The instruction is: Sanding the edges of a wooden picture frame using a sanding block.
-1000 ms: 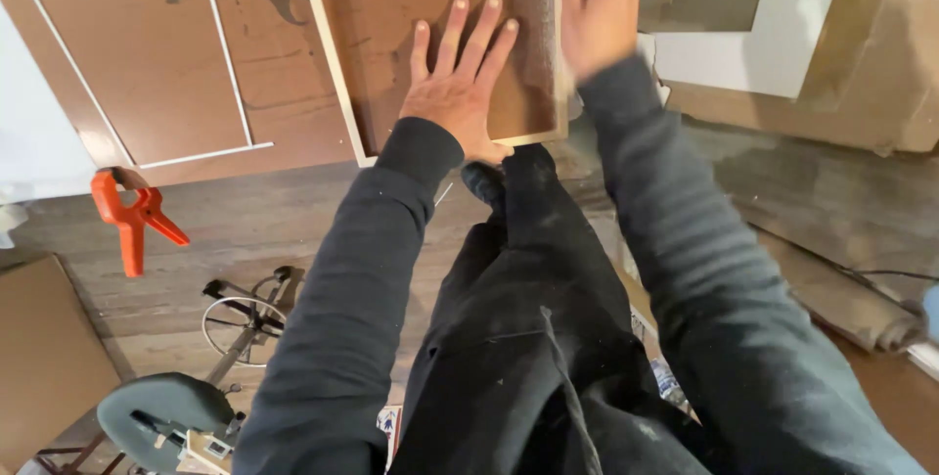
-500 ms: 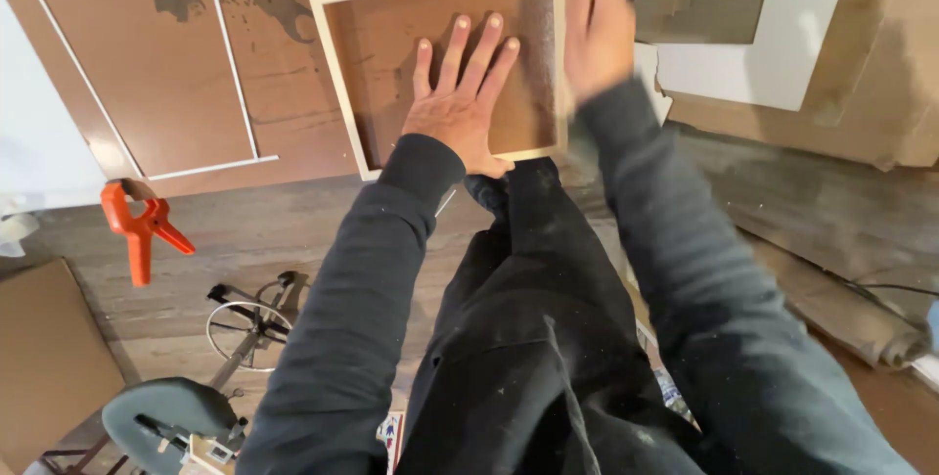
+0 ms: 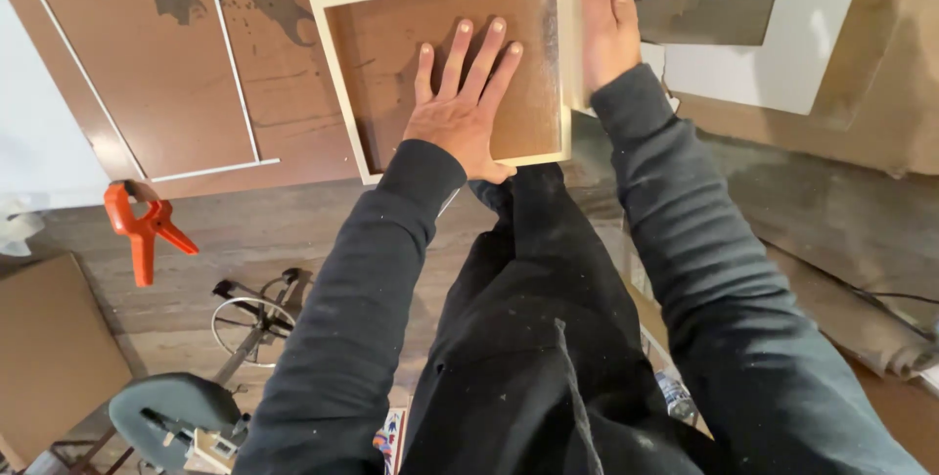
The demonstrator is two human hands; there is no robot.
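Both hands work a pale-rimmed brown frame (image 3: 445, 5): left hand (image 3: 460, 103) splayed flat inside, right hand (image 3: 608, 15) pressing its edge.

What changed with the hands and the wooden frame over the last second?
The right hand, blurred with motion along the frame's right edge earlier, now lies sharp and flat against that edge. The frame sits slightly lower in view, probably from the camera shifting. The left hand is pressed flat with fingers spread inside the frame, as before, and the orange clamp lies in the same spot on the floor.
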